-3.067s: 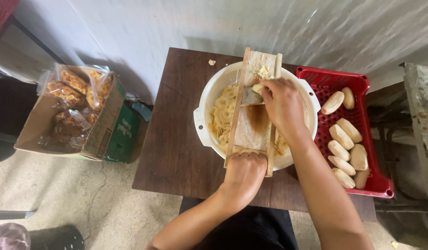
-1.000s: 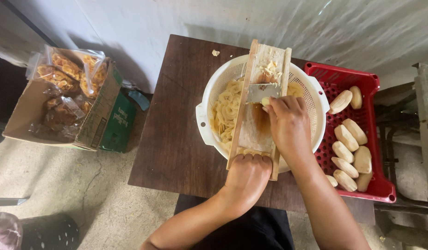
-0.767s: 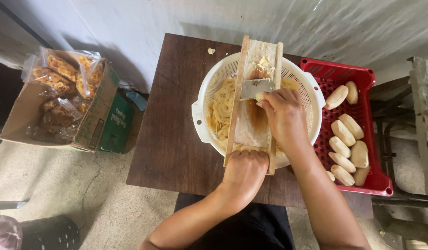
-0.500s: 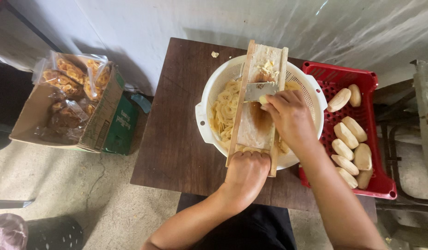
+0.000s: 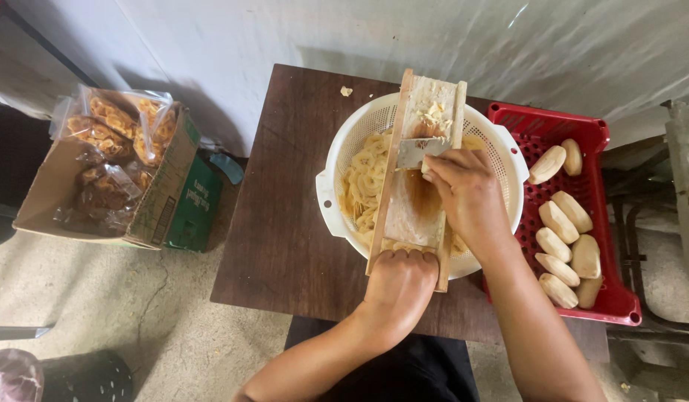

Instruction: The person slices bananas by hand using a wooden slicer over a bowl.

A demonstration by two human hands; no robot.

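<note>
Long wooden slicer board [image 5: 415, 216] bridging white perforated plastic colander [image 5: 344, 130], so pale yellow slices [image 5: 363, 179] drop straight in. Left hand [image 5: 399, 286] clamped round board's near end, bracing it. Right hand [image 5: 467, 197] pressing small pale stub [image 5: 426, 169] flat against metal blade [image 5: 419, 151], fingers [image 5: 443, 165] narrow, closed on it. Red plastic crate [image 5: 553, 126] of peeled pale pieces [image 5: 559, 223] beside colander on dark brown bench [image 5: 285, 223], within reach.

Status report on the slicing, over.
Left hand grips wooden slicer near end. Right hand presses small piece at blade. Slices in white colander. Nothing obstructing.
</note>
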